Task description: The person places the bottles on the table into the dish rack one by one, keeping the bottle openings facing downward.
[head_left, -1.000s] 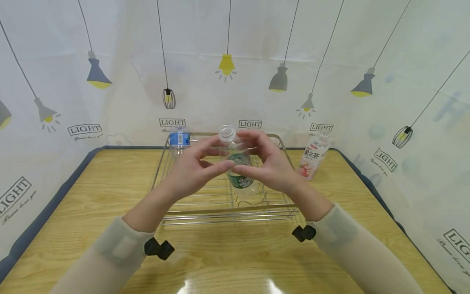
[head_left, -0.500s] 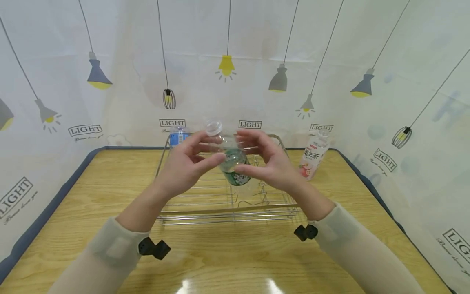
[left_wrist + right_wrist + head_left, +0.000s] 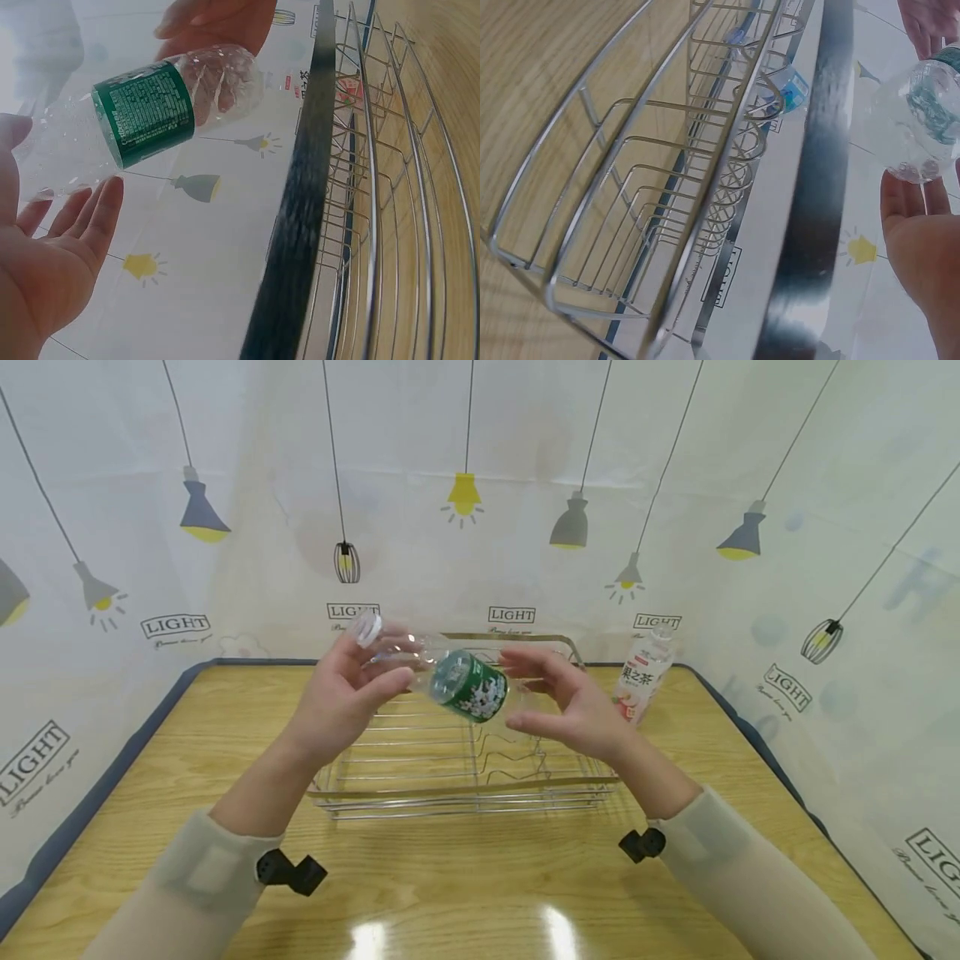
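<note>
— Lamp-printed backdrop point(image 3: 420, 460), wood-grain tabletop point(image 3: 465, 877): what do the fingers show?

— Loosely bent, the left hand point(image 3: 333, 697) holds the neck end of a clear, green-labelled bottle point(image 3: 474, 687), thumb in front, fingers behind. The right hand point(image 3: 581, 706), its fingers only slightly bent and well apart from the thumb, appears to touch the base; how much weight it bears, one cannot tell.

— And what is new?

— The slant. Half a second ago the bottle leans mouth-up; now its neck points out to the left and it lies nearer level, the hands farther apart. That suggests a turn in midair, the left hand likely doing the carrying.

— Its place?

— Aloft between the hands, above a wire rack point(image 3: 420, 792), not set down.

— Beyond?

— A pink-labelled bottle point(image 3: 641, 675) to the right of the rack; past its wires, in the right wrist view, a blue-labelled bottle point(image 3: 793, 90).
</note>
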A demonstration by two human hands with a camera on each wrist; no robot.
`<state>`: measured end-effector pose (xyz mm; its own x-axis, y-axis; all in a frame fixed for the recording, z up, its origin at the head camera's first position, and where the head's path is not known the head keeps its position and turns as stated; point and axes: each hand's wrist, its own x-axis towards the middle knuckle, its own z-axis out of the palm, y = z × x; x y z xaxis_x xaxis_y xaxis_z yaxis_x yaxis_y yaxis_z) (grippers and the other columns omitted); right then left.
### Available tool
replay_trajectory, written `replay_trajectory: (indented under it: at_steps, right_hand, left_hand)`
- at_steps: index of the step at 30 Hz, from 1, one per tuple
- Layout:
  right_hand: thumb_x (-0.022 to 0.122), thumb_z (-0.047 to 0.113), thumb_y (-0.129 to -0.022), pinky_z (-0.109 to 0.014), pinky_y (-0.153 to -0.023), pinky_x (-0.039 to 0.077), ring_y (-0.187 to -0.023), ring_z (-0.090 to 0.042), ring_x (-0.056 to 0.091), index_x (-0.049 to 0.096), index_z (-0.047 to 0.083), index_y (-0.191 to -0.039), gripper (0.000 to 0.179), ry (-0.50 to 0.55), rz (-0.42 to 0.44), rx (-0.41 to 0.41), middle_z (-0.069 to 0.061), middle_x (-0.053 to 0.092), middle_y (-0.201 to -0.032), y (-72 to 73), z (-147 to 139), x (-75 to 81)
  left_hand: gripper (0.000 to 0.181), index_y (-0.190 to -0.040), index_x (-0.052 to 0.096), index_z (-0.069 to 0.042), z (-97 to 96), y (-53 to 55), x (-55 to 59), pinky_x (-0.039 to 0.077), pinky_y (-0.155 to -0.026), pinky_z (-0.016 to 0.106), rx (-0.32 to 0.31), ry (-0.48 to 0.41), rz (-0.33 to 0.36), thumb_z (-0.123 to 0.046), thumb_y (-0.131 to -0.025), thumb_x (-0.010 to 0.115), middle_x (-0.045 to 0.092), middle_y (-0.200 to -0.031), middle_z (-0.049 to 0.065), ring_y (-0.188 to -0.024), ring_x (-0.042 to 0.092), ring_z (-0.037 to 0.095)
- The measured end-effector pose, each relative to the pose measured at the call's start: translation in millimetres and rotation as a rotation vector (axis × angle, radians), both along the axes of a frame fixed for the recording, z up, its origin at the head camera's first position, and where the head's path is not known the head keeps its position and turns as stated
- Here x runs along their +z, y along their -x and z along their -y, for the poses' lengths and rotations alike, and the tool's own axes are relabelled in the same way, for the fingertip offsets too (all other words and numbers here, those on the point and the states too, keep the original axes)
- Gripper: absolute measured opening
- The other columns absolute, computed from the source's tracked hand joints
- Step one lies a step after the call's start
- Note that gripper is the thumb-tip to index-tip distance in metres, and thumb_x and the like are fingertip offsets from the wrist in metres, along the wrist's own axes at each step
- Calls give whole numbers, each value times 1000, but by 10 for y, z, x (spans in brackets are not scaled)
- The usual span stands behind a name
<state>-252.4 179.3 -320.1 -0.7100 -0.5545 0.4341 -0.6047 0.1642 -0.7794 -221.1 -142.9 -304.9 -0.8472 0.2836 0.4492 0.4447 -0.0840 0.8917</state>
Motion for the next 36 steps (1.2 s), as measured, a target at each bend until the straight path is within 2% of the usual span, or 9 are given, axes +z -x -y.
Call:
replay_trajectory:
  at_steps: [6, 14, 22, 31, 36]
  right_hand:
    - [85, 9, -95, -28, -127, 40, -152, -25, 53, 51, 13, -163, 76, -20, 16, -2, -7, 53, -166, 3, -42, -47]
    - [85, 4, -94, -26, -128, 37, -154, -23, 49, 50, 12, -163, 78, -1, 38, -5, -7, 50, -168, -4, -64, -86]
    - [82, -1, -94, -27, -125, 42, -148, -15, 55, 50, 5, -162, 75, 21, 5, 21, -12, 50, -166, 0, -69, -121]
    - [81, -6, -92, -27, -120, 48, -138, -12, 61, 55, 4, -158, 71, 42, -44, 10, 2, 59, -157, -2, -80, -110]
    - [82, -6, -92, -27, -118, 49, -136, -15, 62, 56, 5, -157, 71, 32, -44, -1, 2, 60, -156, -5, -103, -108]
  left_hand:
    - [43, -142, 55, -16, 44, -11, -44, 63, -101, 32, -17, -15, -6, 1, -105, 64, 65, -140, 9, -126, 74, 21]
    - [48, -148, 48, -17, 88, -51, -90, 62, -102, 31, -34, -48, 9, 3, -106, 59, 64, -139, 5, -124, 74, 15]
    - [42, -143, 53, -22, 137, -50, -134, 63, -101, 32, -32, -16, 25, -1, -107, 61, 65, -140, 3, -128, 73, 15]
    - [44, -146, 54, -16, 185, -47, -157, 64, -98, 31, -41, -2, 35, 1, -107, 64, 68, -139, 2, -125, 75, 15]
    - [46, -146, 54, -15, 209, -51, -168, 63, -99, 31, -45, 26, 37, 2, -105, 66, 70, -138, 4, -123, 76, 15]
